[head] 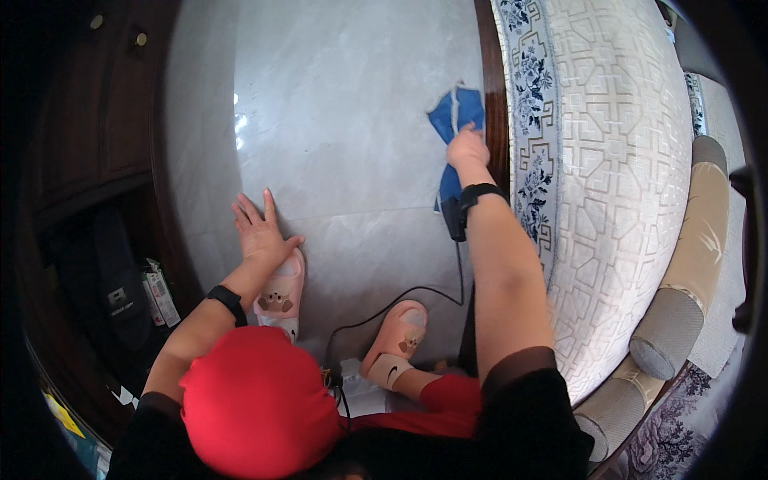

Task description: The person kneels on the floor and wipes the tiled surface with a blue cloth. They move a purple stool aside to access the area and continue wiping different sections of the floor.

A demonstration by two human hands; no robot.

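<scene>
My right hand point(469, 149) is closed around the middle of a blue cloth point(447, 115) with pale edging. One end of the cloth fans out beyond my fingers on the grey tiled floor point(354, 114), close to a dark wooden base rail point(496, 102). Its other end trails under my wrist. Fingers spread, my left hand point(259, 231) presses its palm to the floor beside the toe of a pink slipper point(282, 294), and it holds nothing. Black bands circle both wrists.
A seat with a patterned cream cover point(618, 150) runs along the right, with beige bolsters point(696, 240) on it. Dark wooden cabinetry point(102, 108) lines the left. From a black device point(454, 219) at my right wrist, a black cable point(399, 294) crosses the floor past the other pink slipper point(399, 336).
</scene>
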